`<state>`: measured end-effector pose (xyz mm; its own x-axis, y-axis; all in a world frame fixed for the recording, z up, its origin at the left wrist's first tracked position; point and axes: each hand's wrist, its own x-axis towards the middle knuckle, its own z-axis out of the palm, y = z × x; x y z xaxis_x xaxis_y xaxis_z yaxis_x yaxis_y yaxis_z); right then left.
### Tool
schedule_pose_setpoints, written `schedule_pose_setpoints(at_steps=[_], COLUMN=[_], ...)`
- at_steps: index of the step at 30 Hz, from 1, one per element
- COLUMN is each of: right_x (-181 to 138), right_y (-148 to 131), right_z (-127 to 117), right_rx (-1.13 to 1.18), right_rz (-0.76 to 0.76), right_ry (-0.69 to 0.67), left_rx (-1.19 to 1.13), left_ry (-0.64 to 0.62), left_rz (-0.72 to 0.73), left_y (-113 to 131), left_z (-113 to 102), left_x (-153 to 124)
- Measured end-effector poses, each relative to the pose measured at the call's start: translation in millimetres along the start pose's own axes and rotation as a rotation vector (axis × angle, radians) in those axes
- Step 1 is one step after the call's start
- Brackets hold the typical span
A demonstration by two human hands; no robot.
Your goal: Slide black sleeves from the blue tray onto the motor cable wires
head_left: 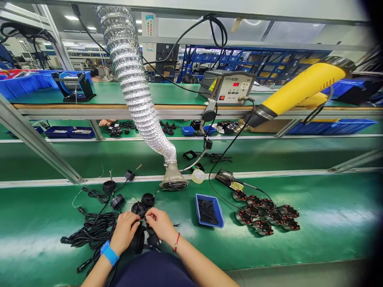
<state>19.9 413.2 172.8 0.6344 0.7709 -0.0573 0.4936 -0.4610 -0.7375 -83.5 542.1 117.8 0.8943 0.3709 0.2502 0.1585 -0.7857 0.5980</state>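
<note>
My left hand [125, 230], with a blue band at the wrist, is closed in a pinch on a thin wire [141, 219]. Facing it, my right hand [161, 225] pinches at the wire's other side, fingertips together. Just beyond the fingertips stand two round black housings [148, 199], with thin wire ends poking out. Below the hands another black round part [138, 241] is partly hidden by my left hand. Bundled black cables [95, 227] with connectors lie left of my left hand. More black caps with wires, such as one cap [109, 186], sit farther back.
A blue bin [223, 211] of small black pieces is right of my hands. Several motor stators [261, 227] lie farther right, near a soldering iron stand [225, 178]. A fume hose nozzle [174, 181] hangs ahead. On the shelf stands a soldering station [229, 87]; a yellow tool [302, 93] hangs right.
</note>
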Motion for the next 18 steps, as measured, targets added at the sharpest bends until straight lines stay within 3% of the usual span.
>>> schedule_pose_setpoints(at_steps=[11,14,18], right_x=[9,14,20], right_y=[-3,4,22], right_z=[14,11,-25], right_rx=[0.226,0.287,0.311], right_rz=[0.148,0.094,-0.018], right_ry=[-0.166,-0.215,-0.046], left_rx=[0.000,0.003,-0.049], left_ry=[-0.028,-0.028,0.113], left_rz=[0.036,0.026,-0.011], left_y=[5,0,-18], left_z=[-1,-4,-21], left_x=[5,8,19])
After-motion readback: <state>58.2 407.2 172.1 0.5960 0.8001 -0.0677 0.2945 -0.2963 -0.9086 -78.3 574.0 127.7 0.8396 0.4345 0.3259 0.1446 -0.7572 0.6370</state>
